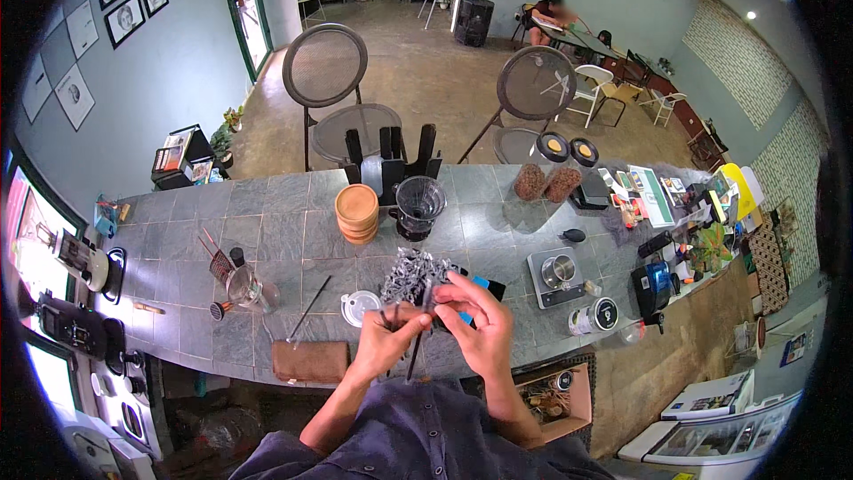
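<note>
Dark buttoned shirt (425, 431) cloth fills the lower edge, nearest the camera, with both bare forearms reaching out over a grey tiled counter (204, 249). At the left, a glass jug (260, 295) stands near the counter's front, and a thin black rod (309, 308) lies slantwise to its right. Below that rod, a folded brown cloth (311, 362) rests along the edge. Farther back stand stacked wooden bowls (358, 227), and nearer lies a round white lid (358, 302). Beside the lid, the left hand (391, 342) pinches a slim greyish piece (427, 292) between thumb and fingers, above the counter and in front of a heap of crumpled silvery strips (410, 274). Dark stick (414, 357) shows below; whether it joins the piece is hidden. Facing it, the right hand (477, 320) bends its fingers and thumb toward the same piece; I cannot tell whether they grip. Farther right, a steel cup (558, 268) sits on a flat scale (553, 299), with a white tub (586, 320) just beside.
</note>
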Tool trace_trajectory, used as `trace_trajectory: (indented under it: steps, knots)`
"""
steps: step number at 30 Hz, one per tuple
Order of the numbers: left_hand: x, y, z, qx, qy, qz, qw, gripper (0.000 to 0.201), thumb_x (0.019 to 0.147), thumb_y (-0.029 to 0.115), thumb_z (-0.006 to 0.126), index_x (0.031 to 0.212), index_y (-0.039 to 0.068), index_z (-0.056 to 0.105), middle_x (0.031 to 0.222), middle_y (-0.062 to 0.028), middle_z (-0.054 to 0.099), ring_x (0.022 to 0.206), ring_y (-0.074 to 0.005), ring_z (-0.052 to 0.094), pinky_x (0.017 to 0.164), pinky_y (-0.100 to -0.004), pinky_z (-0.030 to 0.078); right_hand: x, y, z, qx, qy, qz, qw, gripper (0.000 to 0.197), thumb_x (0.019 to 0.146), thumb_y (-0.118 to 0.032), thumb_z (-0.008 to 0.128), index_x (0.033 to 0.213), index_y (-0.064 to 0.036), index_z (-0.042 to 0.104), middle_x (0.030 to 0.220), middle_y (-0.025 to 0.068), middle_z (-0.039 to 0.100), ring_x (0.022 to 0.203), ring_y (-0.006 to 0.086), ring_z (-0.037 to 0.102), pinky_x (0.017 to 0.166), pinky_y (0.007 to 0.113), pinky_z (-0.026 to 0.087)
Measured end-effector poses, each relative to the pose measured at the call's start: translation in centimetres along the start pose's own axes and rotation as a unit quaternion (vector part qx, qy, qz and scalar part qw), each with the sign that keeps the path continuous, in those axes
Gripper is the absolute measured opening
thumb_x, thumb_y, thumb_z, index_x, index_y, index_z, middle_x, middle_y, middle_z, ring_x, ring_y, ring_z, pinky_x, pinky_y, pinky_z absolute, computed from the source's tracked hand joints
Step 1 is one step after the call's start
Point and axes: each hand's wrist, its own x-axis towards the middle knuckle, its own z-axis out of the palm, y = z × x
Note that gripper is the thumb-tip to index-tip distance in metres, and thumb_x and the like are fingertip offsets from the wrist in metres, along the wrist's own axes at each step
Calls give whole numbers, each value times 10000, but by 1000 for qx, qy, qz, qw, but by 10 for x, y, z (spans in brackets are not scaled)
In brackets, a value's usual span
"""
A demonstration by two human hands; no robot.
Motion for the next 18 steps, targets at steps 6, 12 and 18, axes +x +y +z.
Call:
trace_trajectory:
  steps: [6,12,18]
  knots:
    - [-5,-1,0,29,-16,53,998,146,959,105,823,1057,-3,831,891,-15,764,773,-62,604,645,-276,464,14,-3,-9,19,19,-35,999,253,948,55,768,1199,78,743,1096,185,789,967,231,783,861,335,639]
    - [-7,-7,-19,141,-121,38,982,93,955,62,803,998,-19,819,906,-56,781,823,-99,681,738,-297,548,37,-32,-68,57,245,-165,954,264,937,84,750,1197,73,703,1050,256,774,917,289,785,821,360,646]
    - [-4,-12,-26,80,-2,-39,996,182,991,138,792,1024,-39,817,865,-23,780,774,-59,642,692,-263,528,16,-16,-57,-110,203,-225,947,214,936,111,733,1141,51,724,1056,227,784,909,232,764,829,337,633]
